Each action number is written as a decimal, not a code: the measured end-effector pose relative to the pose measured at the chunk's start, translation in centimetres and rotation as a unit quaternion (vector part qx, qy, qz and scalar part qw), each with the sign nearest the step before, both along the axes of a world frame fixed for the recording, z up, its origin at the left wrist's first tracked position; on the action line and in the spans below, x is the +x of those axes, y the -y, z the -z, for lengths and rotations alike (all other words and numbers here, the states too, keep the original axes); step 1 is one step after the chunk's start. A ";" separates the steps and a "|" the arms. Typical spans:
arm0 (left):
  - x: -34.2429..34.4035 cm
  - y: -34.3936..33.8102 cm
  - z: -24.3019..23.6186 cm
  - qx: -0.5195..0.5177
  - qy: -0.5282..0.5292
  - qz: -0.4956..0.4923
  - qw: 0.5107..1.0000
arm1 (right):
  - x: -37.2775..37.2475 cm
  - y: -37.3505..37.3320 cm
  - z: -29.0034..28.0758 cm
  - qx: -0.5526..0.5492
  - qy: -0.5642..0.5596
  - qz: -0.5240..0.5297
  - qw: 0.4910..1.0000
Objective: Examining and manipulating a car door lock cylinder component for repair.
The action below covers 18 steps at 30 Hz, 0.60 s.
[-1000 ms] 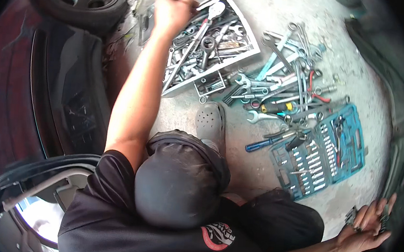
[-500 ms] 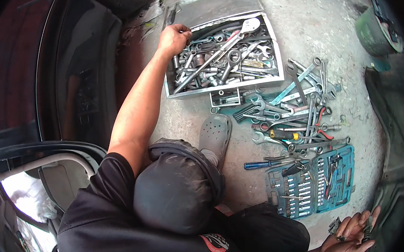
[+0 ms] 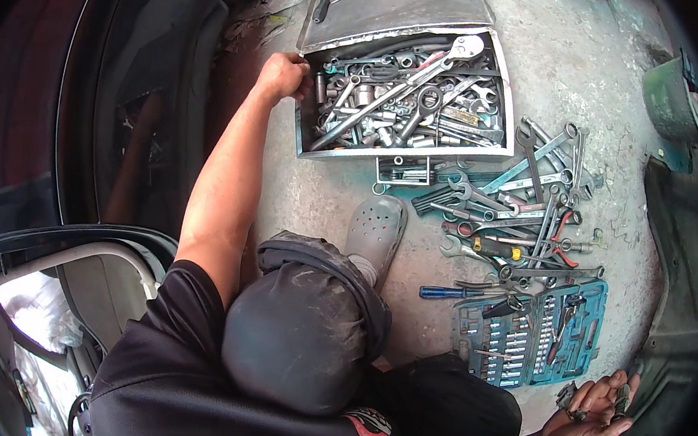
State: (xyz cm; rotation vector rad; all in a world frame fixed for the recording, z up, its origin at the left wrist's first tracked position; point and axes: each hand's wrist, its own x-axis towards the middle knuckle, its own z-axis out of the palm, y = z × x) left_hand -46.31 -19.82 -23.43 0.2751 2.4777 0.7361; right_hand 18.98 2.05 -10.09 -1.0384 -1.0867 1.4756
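- Concrete workshop floor, rough and stained, with a dark car body along its left edge and all my tools spread out on it.
- Left hand is now at the left rim of the open metal toolbox, fingers curled against the wall; can't tell whether they're actually clamped on it or just resting. A second ago that hand was reaching well past the box's far corner, so it's come back to the box edge, and the box looks closer to me now. My guess is I'm pulling it in or steadying it.
- Right hand is down at the floor's lower right corner, palm up and open, a few small dark bits lying loose in it, same as before.
- Toolbox is packed with sockets and wrenches, a big ratchet lying diagonally on top.
- Loose spanners and pliers are heaped just right of the box.
- Blue socket set case sits open between that heap and my right hand.
- Grey clog is planted below the toolbox.
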 end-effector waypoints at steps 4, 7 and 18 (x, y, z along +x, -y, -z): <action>-0.9 0.3 -0.2 0.008 -0.017 0.013 1.000 | -0.8 -0.7 0.7 0.010 -0.003 -0.020 1.000; -1.0 0.5 0.0 -0.005 -0.018 0.024 1.000 | -1.0 -1.0 0.7 -0.006 0.022 -0.001 1.000; 1.3 -2.6 1.5 -0.107 -0.019 0.184 0.977 | -2.7 -1.0 0.4 -0.003 0.033 0.032 0.999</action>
